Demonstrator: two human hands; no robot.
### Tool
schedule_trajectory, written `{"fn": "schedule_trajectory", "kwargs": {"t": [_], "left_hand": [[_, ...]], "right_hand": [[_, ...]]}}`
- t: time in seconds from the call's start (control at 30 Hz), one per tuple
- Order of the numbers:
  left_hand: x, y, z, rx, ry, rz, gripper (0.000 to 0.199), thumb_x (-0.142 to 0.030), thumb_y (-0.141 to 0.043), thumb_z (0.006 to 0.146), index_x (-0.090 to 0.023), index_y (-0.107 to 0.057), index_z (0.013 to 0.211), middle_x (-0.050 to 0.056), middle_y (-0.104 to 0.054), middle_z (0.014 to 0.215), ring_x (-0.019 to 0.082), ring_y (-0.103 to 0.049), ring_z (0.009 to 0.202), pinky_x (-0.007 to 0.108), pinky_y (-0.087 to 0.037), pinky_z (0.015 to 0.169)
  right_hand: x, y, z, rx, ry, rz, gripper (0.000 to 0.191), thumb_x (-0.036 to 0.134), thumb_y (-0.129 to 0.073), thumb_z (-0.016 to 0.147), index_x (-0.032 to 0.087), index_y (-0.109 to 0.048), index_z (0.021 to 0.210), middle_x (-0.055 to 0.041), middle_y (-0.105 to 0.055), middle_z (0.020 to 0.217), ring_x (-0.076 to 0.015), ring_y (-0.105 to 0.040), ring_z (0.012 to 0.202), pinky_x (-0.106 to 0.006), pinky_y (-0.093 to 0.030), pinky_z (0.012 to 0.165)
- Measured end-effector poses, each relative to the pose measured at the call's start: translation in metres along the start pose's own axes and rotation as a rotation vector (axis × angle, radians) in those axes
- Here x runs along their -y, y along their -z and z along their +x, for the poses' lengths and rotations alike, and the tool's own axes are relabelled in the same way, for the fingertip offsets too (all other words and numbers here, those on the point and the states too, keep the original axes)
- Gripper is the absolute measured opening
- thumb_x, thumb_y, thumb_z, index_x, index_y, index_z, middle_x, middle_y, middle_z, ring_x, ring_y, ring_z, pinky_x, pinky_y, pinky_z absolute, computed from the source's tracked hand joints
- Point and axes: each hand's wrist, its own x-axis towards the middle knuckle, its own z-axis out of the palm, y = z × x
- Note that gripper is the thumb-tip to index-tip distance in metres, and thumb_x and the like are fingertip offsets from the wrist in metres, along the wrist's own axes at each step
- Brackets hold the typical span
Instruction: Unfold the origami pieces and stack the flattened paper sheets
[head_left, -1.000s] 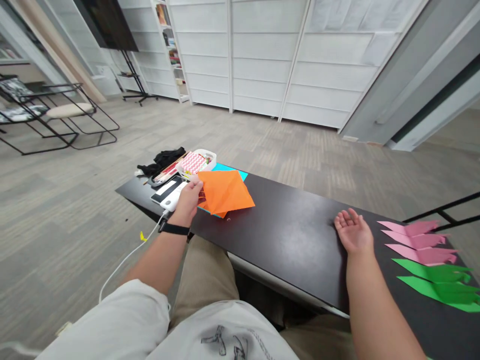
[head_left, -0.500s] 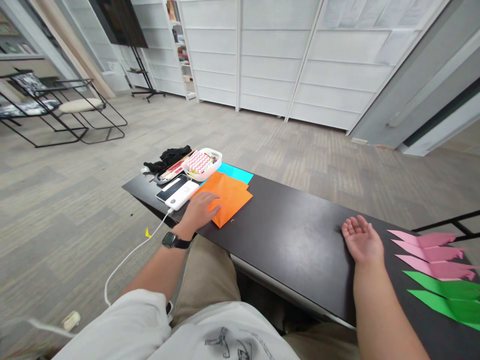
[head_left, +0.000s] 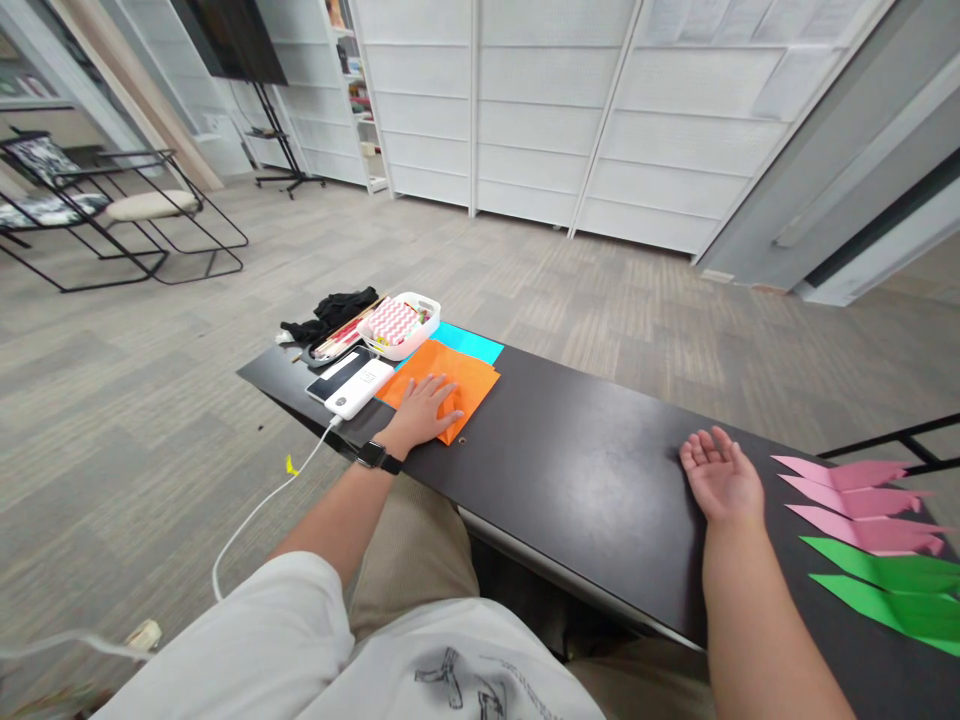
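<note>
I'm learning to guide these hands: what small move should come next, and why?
Perhaps the left hand should pinch the orange paper: its fingers lie spread over the paper, not gripping it, and the right hand is palm up, holding nothing.

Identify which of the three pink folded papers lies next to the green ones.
The lowest pink folded paper in the view: it alone borders the green folded papers, while the other two pink ones lie above it.
</note>
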Motion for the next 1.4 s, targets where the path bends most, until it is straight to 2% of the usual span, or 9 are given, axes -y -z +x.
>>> {"fn": "schedule_trajectory", "kwargs": {"t": [0.27,0.53,0.67,1.03,1.17,1.4], "left_hand": [[-0.006,-0.009,0.012,-0.031,0.079,0.020,0.064,-0.061,-0.052,0.102,-0.030,-0.053,0.158,0.014,-0.042,0.172,0.041,-0.033,0.161,0.071,-0.018,0.131],[-0.003,-0.007,0.014,-0.008,0.108,0.025,0.063,-0.061,-0.051,0.103,-0.028,-0.055,0.157,0.015,-0.041,0.173,0.041,-0.033,0.162,0.072,-0.018,0.130],[0.000,-0.007,0.014,0.001,0.099,0.013,0.061,-0.060,-0.052,0.103,-0.029,-0.055,0.156,0.013,-0.041,0.173,0.038,-0.032,0.162,0.070,-0.017,0.131],[0.013,-0.011,0.016,-0.003,0.080,0.010,0.062,-0.062,-0.051,0.103,-0.029,-0.055,0.156,0.011,-0.040,0.174,0.038,-0.030,0.163,0.070,-0.016,0.131],[0.016,-0.012,0.016,-0.019,0.070,-0.006,0.061,-0.062,-0.052,0.103,-0.030,-0.056,0.155,0.011,-0.041,0.173,0.038,-0.031,0.163,0.070,-0.017,0.130],[0.025,-0.006,0.016,-0.079,0.028,-0.069,0.056,-0.056,-0.053,0.104,-0.026,-0.059,0.151,0.015,-0.049,0.167,0.037,-0.041,0.158,0.069,-0.024,0.129]], "right_hand": [[0.001,-0.003,-0.003,-0.007,-0.011,0.004,0.017,0.035,-0.060,0.095,0.025,-0.073,0.100,-0.0029,-0.070,0.097,-0.0151,-0.073,0.092,-0.029,-0.067,0.074],[0.002,-0.004,-0.005,-0.002,-0.007,0.004,0.015,0.036,-0.062,0.094,0.026,-0.072,0.100,-0.0026,-0.070,0.098,-0.0157,-0.072,0.090,-0.031,-0.067,0.074],[0.001,-0.002,-0.003,0.010,0.002,0.003,0.016,0.039,-0.068,0.092,0.026,-0.071,0.101,-0.0027,-0.070,0.099,-0.0164,-0.072,0.091,-0.034,-0.067,0.079],[0.000,0.002,0.002,0.021,-0.005,0.023,0.018,0.038,-0.064,0.095,0.024,-0.073,0.103,-0.0036,-0.070,0.100,-0.0160,-0.072,0.095,-0.029,-0.066,0.077],[-0.002,0.004,0.002,0.033,0.010,0.020,0.019,0.040,-0.068,0.093,0.025,-0.072,0.103,-0.0030,-0.070,0.100,-0.0162,-0.072,0.093,-0.030,-0.065,0.077],[-0.003,0.006,0.003,0.033,0.006,0.051,0.017,0.036,-0.065,0.093,0.025,-0.073,0.103,-0.0043,-0.072,0.099,-0.0166,-0.074,0.092,-0.030,-0.066,0.075]]}}
